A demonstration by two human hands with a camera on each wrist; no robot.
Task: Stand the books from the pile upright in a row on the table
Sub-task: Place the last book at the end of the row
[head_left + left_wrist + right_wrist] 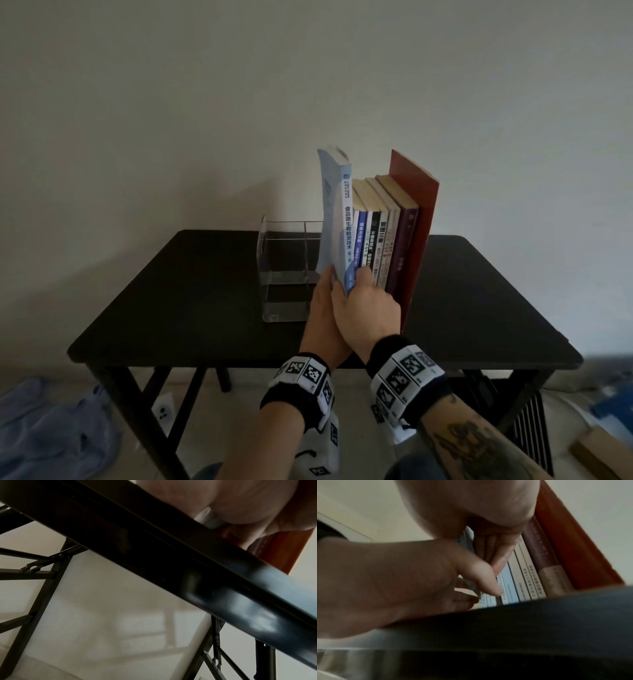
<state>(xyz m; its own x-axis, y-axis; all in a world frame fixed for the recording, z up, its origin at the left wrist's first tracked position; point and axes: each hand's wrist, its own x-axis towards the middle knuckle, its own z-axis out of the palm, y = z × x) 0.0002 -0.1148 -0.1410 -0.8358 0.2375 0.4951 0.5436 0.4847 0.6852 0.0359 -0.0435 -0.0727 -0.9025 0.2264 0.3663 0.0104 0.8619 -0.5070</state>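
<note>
Book bottoms are hidden behind both hands in the head view: the pale blue book, bowed, is pinched between the left hand and right hand at the row's left end on the black worktop, beside a clear acrylic rack. From the left wrist, blurred palm and worktop edge are seen. From the right wrist, spines are blurred.

We see bare forearms, no sleeves. Each wrist wears a black band ringed with white blocks printed with black square-pattern markers. A dark tattoo covers the right forearm. A white marker-tagged box hangs below the left wrist.
</note>
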